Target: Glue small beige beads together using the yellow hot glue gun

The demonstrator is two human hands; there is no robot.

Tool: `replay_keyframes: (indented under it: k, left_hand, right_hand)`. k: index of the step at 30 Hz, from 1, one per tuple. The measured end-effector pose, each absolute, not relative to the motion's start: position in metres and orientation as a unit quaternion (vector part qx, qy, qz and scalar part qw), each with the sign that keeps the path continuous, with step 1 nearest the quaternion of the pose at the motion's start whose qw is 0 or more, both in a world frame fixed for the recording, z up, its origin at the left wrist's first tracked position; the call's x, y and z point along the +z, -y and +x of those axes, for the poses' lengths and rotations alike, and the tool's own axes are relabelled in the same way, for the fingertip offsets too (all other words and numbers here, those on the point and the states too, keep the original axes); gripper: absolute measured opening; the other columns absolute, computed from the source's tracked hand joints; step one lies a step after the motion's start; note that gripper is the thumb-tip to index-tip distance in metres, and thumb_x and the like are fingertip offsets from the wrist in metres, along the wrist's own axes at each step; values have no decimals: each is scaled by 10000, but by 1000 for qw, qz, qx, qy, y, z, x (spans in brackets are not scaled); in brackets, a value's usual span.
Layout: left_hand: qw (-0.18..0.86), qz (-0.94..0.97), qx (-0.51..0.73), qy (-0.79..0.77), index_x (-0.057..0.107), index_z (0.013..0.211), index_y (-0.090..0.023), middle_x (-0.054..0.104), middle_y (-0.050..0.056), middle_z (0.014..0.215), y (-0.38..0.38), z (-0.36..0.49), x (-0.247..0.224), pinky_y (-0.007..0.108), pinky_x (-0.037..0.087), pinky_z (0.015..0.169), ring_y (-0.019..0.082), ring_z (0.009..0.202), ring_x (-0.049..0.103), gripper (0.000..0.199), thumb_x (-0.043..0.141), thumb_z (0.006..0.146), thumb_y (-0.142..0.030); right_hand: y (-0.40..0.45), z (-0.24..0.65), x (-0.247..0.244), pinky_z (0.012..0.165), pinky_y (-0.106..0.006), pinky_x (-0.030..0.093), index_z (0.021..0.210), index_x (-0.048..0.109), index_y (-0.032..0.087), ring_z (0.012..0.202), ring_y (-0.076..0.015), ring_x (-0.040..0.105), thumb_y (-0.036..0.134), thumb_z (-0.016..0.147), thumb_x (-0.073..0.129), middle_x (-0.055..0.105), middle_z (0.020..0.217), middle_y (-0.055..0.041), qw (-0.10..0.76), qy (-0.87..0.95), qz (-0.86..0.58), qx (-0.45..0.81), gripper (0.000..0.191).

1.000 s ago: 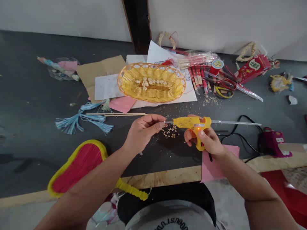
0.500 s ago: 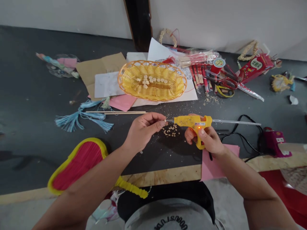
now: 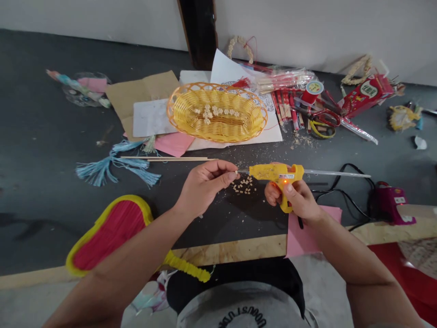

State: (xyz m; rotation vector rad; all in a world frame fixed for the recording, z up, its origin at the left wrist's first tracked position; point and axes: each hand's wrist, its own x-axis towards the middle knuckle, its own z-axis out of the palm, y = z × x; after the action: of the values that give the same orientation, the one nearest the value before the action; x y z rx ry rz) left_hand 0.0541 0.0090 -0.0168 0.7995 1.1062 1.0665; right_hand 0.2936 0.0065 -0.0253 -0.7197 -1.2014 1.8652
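Observation:
Between the thumb and fingertips of my left hand (image 3: 205, 187) is pinched a tiny pale piece (image 3: 236, 172), mostly covered by the fingers. My right hand (image 3: 302, 200) grips a yellow hot glue gun (image 3: 268, 171) by its handle, and an orange light glows on its side. The gun's nozzle points left, right at the pinched piece; whether they touch I cannot tell. From the back of the gun sticks a clear glue stick (image 3: 336, 173). Several small cut wooden bits (image 3: 244, 186) lie loose on the dark table below the nozzle.
Beyond my hands, a yellow woven basket (image 3: 218, 135) holds small pale flower-like clusters (image 3: 207, 114). Left are thin sticks (image 3: 170, 159), a blue tassel (image 3: 102, 168) and a red-and-yellow fan (image 3: 112, 232). Scissors (image 3: 329, 119), a thread spool (image 3: 312, 92) and a purple power block (image 3: 392, 202) sit right.
The view has shifted slightly. Both hands keep almost the same pose, with the glue gun's nozzle still at my left fingertips.

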Motion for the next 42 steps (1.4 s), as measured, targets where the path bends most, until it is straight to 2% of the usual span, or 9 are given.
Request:
replay_keyframes:
  k: [4, 9, 17, 42]
  left_hand:
    - [646, 352, 471, -487, 766, 867, -181, 687, 12, 718, -9, 54, -17, 198, 436, 601, 82, 628, 553, 205, 841, 707, -286]
    - [644, 353, 470, -490, 769, 862, -193, 696, 5, 719, -9, 54, -18, 188, 421, 589, 71, 617, 548, 180, 832, 719, -281]
    - [646, 353, 471, -487, 766, 858, -190, 696, 5, 710, -9, 54, -18, 203, 423, 598, 83, 615, 555, 177, 829, 719, -278]
    - [647, 351, 473, -484, 763, 854, -191, 709, 11, 726, -9, 55, -17, 217, 437, 616, 95, 641, 588, 156, 820, 726, -260]
  right_hand:
    - [-6, 294, -24, 570, -289, 429, 1108, 490, 234, 635, -121, 499, 458, 961, 560, 480, 743, 25, 396, 465, -271, 744, 276]
    - [-6, 293, -22, 571, -279, 430, 986, 508, 216, 625, -108, 482, 461, 964, 555, 476, 733, 25, 392, 470, -269, 744, 250]
    - [-7, 293, -22, 571, -274, 418, 936, 510, 213, 633, -106, 479, 442, 974, 544, 469, 736, 23, 392, 469, -263, 746, 235]
    - [-8, 292, -16, 531, -263, 408, 803, 464, 208, 571, -88, 436, 514, 954, 545, 430, 684, 37, 363, 482, -279, 747, 351]
